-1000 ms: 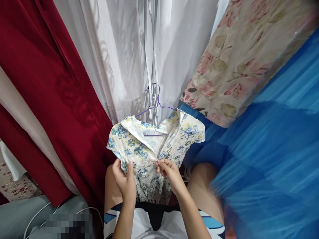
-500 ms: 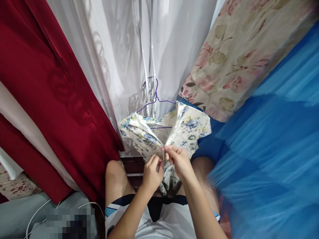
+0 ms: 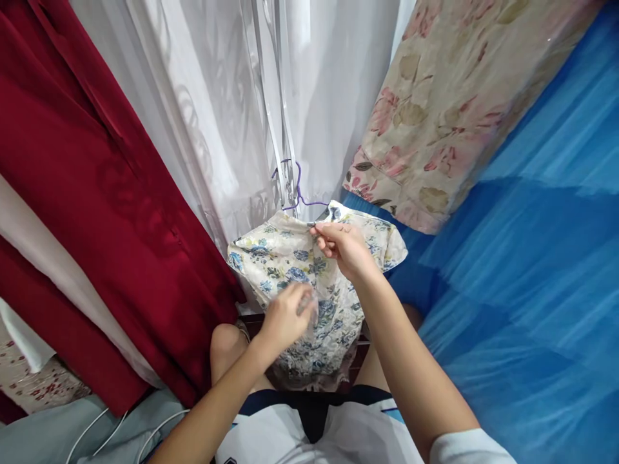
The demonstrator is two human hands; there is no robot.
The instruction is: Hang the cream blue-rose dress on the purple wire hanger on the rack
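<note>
A white short-sleeved floral garment [image 3: 300, 258] with blue and yellow flowers hangs on a purple hanger [image 3: 300, 193]. Its middle opening is drawn together up to the neckline. There, at the top of the seam, my right hand [image 3: 345, 245] pinches what looks like a zipper pull, mostly covered by my fingers. My left hand [image 3: 287, 312] is lower down, in front of the garment's left half. Motion smears its curled fingers, so I cannot make out whether it touches the cloth.
Red curtain-like cloth [image 3: 111, 212] hangs at the left and white cloth [image 3: 213, 129] behind. To the right are a pink-flowered cloth [image 3: 425, 129] and blue tulle [image 3: 541, 258]. White straps [image 3: 271, 109] come down to the hanger. White cords [image 3: 91, 432] lie on grey fabric at lower left.
My right hand has moved up to the neckline, and the garment's V-shaped opening has closed. My left hand has come away from the seam, slightly up and left.
</note>
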